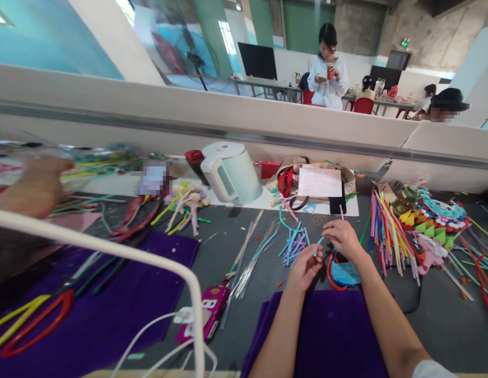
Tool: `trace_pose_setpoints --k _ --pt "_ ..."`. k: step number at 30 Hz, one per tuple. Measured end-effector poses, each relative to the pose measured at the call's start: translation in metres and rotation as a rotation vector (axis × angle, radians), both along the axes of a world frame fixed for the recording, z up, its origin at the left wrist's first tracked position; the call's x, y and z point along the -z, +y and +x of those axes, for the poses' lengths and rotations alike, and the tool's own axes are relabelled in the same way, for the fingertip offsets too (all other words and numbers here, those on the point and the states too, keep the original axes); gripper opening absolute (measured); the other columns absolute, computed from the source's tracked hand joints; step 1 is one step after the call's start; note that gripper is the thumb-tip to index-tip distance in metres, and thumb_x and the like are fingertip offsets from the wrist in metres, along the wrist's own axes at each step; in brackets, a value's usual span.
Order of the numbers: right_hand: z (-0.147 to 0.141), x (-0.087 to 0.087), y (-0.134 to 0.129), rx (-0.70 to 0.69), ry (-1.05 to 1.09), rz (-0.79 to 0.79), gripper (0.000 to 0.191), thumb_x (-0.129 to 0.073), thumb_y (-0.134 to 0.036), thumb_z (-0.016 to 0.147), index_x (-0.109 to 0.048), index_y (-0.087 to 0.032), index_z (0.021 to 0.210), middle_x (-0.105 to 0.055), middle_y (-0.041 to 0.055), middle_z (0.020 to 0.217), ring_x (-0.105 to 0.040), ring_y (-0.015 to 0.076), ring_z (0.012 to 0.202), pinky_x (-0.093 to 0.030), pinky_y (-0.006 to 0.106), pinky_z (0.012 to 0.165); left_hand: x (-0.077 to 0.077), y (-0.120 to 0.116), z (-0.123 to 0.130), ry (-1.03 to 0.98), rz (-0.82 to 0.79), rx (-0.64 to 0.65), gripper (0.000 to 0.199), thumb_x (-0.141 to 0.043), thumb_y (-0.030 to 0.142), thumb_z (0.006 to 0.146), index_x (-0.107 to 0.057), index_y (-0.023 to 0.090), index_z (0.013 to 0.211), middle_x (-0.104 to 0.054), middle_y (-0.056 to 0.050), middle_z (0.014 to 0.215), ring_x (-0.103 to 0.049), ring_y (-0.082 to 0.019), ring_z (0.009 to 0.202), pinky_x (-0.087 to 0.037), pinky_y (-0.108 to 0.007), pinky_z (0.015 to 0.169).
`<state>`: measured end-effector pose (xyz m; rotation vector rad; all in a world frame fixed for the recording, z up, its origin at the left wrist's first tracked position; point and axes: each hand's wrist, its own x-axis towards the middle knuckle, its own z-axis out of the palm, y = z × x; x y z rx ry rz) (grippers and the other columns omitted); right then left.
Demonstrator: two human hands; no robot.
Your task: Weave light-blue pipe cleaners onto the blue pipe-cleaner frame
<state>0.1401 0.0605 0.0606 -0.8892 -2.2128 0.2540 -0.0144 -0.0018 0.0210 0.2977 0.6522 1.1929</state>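
My left hand (pixel 307 266) is closed in a pinch on a short blue pipe cleaner (pixel 320 243). The fingertips of my right hand (pixel 343 240) are closed on the same pipe cleaner from the other side. Just left of my fingers lies a small heap of cut blue and purple pipe cleaners (pixel 293 245). Below my right hand is a blue piece (pixel 345 273) beside a red loop handle (pixel 333 278), partly hidden by my wrist. A folded purple cloth (pixel 334 331) lies under my forearms.
Bare silver wires (pixel 244 278) and a magenta power strip (pixel 208 312) lie to the left. Farther back stand a kettle (pixel 233 173) and a bag with a paper (pixel 320 181). Colourful pipe cleaners (pixel 389 231) lie right. Another person's hand (pixel 35 184) and large scissors (pixel 59 299) are left.
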Motion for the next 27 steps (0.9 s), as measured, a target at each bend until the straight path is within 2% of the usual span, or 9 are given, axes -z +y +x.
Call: trace_pose_setpoints --k 3,5,9,12,16,20,23,27 --pt "0.002 0.006 -0.003 0.07 -0.038 -0.027 0.016 -0.055 -0.014 0.085 -0.068 -0.022 0.09 -0.067 0.0049 0.089 -0.059 0.0193 0.087 -0.041 0.032 0.077 0.0 0.0 -0.001 0.035 0.028 0.013 0.024 -0.079 0.02 0.061 -0.065 0.011 0.078 -0.061 0.0 0.061 -0.054 -0.006 0.051 -0.043 -0.016 0.048" --pt "0.001 0.012 -0.007 0.097 -0.052 -0.067 0.015 -0.055 -0.015 0.086 -0.067 -0.022 0.09 -0.067 0.0044 0.084 -0.06 0.0185 0.084 -0.042 0.03 0.075 0.001 0.001 -0.002 0.043 0.041 -0.043 0.026 -0.081 0.019 0.059 -0.065 0.012 0.078 -0.063 0.0 0.063 -0.056 -0.007 0.054 -0.043 -0.015 0.048" --pt "-0.004 0.023 -0.014 0.106 -0.053 -0.167 0.013 -0.055 -0.016 0.085 -0.066 -0.023 0.086 -0.067 0.0027 0.081 -0.061 0.017 0.081 -0.045 0.027 0.074 0.003 0.006 -0.006 0.062 0.05 -0.178 0.029 -0.082 0.016 0.055 -0.064 0.014 0.077 -0.07 -0.005 0.085 -0.058 -0.006 0.058 -0.041 -0.013 0.045" --pt "-0.008 0.023 -0.017 0.146 0.036 -0.176 0.012 -0.056 -0.018 0.085 -0.065 -0.023 0.091 -0.066 0.0031 0.084 -0.06 0.0175 0.082 -0.047 0.028 0.075 0.005 0.009 -0.008 0.1 0.016 -0.208 0.028 -0.082 0.019 0.057 -0.065 0.013 0.078 -0.071 -0.006 0.081 -0.056 -0.005 0.054 -0.04 -0.012 0.044" --pt "-0.009 0.008 -0.018 0.137 0.163 -0.029 0.027 -0.052 -0.019 0.087 -0.06 -0.023 0.112 -0.064 0.007 0.101 -0.057 0.0193 0.096 -0.048 0.033 0.084 0.005 0.009 -0.008 0.123 -0.024 -0.153 0.027 -0.081 0.026 0.06 -0.066 0.012 0.078 -0.069 -0.005 0.07 -0.055 -0.005 0.05 -0.041 -0.012 0.044" --pt "-0.006 -0.008 -0.016 0.101 0.086 0.091 0.043 -0.049 -0.013 0.087 -0.052 -0.028 0.127 -0.052 0.0093 0.126 -0.054 0.0198 0.103 -0.048 0.035 0.087 0.006 0.006 -0.007 0.137 -0.029 -0.062 0.025 -0.08 0.028 0.061 -0.066 0.011 0.074 -0.066 -0.004 0.063 -0.054 -0.005 0.049 -0.042 -0.012 0.045" --pt "-0.003 -0.013 -0.01 0.068 -0.009 0.115 0.047 -0.048 -0.007 0.084 -0.054 -0.03 0.125 -0.043 0.0091 0.137 -0.054 0.0208 0.104 -0.049 0.036 0.086 0.006 0.005 -0.006 0.156 -0.013 0.008 0.024 -0.08 0.026 0.062 -0.065 0.01 0.073 -0.064 -0.003 0.06 -0.054 -0.005 0.049 -0.041 -0.012 0.045" --pt "0.0 -0.011 -0.003 0.041 -0.051 0.068 0.037 -0.047 -0.009 0.085 -0.062 -0.027 0.113 -0.045 0.0071 0.137 -0.054 0.0234 0.105 -0.047 0.04 0.09 0.003 0.002 -0.005 0.159 -0.001 0.07 0.024 -0.08 0.025 0.061 -0.064 0.011 0.071 -0.062 -0.003 0.061 -0.053 -0.006 0.05 -0.039 -0.013 0.045"
